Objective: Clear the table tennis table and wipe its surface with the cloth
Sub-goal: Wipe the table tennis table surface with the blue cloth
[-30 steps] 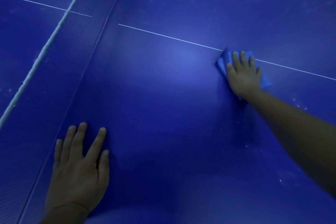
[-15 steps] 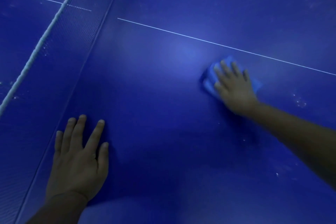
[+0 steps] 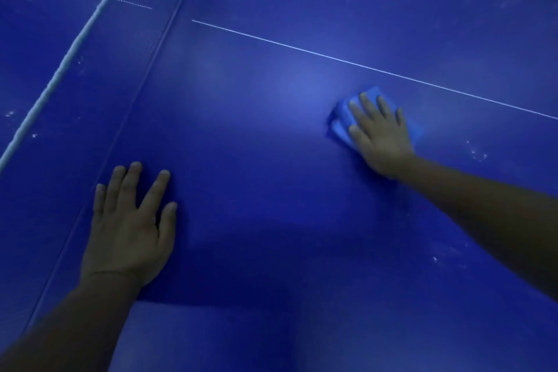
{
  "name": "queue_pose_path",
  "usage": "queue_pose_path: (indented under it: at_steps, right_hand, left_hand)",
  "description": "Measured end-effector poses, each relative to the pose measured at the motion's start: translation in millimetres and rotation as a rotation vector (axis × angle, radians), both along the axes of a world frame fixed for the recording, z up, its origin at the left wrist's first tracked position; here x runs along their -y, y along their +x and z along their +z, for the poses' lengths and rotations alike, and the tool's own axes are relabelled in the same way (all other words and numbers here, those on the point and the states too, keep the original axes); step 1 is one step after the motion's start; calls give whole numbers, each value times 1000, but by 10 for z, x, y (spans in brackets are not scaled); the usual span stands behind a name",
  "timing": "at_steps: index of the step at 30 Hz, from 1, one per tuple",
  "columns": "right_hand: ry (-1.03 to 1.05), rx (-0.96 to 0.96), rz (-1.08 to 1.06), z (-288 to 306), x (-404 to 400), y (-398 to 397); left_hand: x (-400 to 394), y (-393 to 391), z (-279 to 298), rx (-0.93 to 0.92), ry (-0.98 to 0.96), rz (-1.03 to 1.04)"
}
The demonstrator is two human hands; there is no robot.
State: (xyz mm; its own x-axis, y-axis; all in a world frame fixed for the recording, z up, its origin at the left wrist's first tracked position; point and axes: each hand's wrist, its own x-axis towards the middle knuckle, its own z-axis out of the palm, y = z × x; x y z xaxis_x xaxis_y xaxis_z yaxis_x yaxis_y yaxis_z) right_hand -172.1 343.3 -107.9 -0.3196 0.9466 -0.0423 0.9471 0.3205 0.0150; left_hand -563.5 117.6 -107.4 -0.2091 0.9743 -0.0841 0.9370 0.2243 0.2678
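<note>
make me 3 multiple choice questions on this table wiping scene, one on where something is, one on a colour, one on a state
1. Where does the cloth lie relative to the white centre line?
A. on the near side of it
B. right across it
C. beyond it

2. What colour is the cloth?
A. white
B. light blue
C. red

3. What is the left hand doing?
A. gripping the net
B. holding a paddle
C. resting flat on the table

Answers:
1. A, since the cloth sits under the right hand, with bare table between it and the line.
2. B, since its folds show paler blue than the dark blue table.
3. C, since its fingers are straight and spread on the surface, beside the net and holding nothing.
</note>
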Motion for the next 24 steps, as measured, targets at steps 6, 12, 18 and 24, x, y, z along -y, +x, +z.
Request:
queue_pose_path:
  at_steps: [6,12,18,24]
  right_hand:
    - [-88,-22,547,-18,2185,225]
    - [-85,25,50,53,1021,472]
    - [-36,1,-86,-17,1606,364]
    - [-106,-69,482,-7,3217,551]
  left_hand:
    - [25,7,-29,-96,-9,-13]
    - [301,213,142,-54,32,-15]
    - [1424,892,74,7,37,-241]
    - [1846,1052,8,-34,-80,-341]
